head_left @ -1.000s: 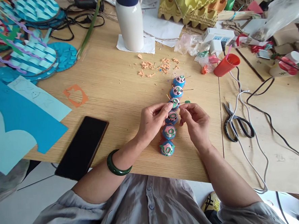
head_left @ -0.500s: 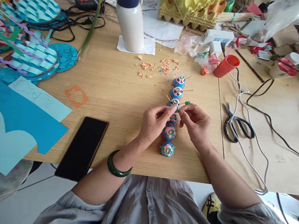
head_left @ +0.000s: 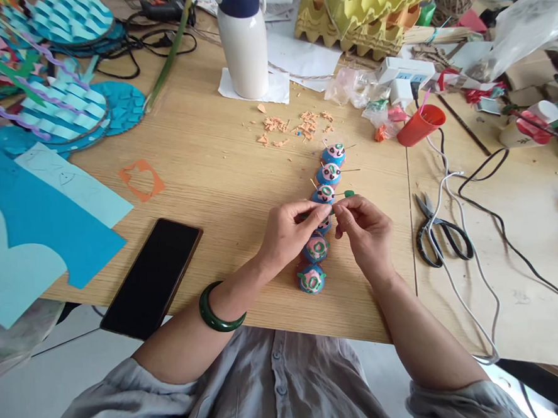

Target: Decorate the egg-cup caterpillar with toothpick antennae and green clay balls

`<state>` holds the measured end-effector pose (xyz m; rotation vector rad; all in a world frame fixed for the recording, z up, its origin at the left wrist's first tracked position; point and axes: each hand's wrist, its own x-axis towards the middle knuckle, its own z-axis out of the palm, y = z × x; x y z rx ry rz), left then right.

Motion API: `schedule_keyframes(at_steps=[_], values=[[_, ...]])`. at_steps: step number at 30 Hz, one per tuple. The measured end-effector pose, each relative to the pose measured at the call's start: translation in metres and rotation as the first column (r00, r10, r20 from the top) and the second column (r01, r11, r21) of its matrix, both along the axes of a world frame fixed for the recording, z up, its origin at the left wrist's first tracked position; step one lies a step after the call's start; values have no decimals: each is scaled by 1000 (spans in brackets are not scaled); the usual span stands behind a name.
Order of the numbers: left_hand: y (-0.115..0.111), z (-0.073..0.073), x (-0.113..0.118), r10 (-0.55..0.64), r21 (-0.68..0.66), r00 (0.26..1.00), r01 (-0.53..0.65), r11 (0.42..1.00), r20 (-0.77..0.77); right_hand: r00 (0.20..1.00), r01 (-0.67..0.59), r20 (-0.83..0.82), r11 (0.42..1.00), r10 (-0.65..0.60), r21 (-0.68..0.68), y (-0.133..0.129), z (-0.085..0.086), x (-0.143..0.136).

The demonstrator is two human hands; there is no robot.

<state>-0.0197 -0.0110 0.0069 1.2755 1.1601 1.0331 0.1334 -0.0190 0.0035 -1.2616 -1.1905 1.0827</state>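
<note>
A row of several blue balls with pink and green decorations [head_left: 316,248] runs up the wooden table [head_left: 239,173]. Thin sticks poke out of the upper ones. Above the row's middle, my left hand [head_left: 292,230] and my right hand [head_left: 365,232] nearly meet at their fingertips, each closed in a pinch. A tiny green piece shows between them; the fingers partly cover one ball. Another green lump [head_left: 348,193] shows just beyond my right fingers. What lies inside each pinch is mostly hidden.
A black phone [head_left: 151,277] lies at the left front, near blue paper [head_left: 72,228]. Orange scraps [head_left: 308,124] and a white bottle [head_left: 244,47] are beyond the row. On the right are scissors [head_left: 443,230], cables, a red cup [head_left: 420,124] and egg trays [head_left: 361,15].
Both hands stay nearly in place. The fingertips have shifted slightly, and less of the ball beneath them shows.
</note>
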Motion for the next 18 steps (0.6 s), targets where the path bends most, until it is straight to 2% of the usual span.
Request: schedule_keyframes(at_steps=[6,11,18], values=[[1,-5,0,22,-80,996,-15,997,88,1000,27,13,999,-27,33,0,0,0],[2,-4,0,34,-71,995,-28,997,97,1000,-13,3,1000,13,9,-1,0,0],[1,0,0,100,-55,991,-95,994,90,998,8,-55,999,-11,-50,0,1,-1]])
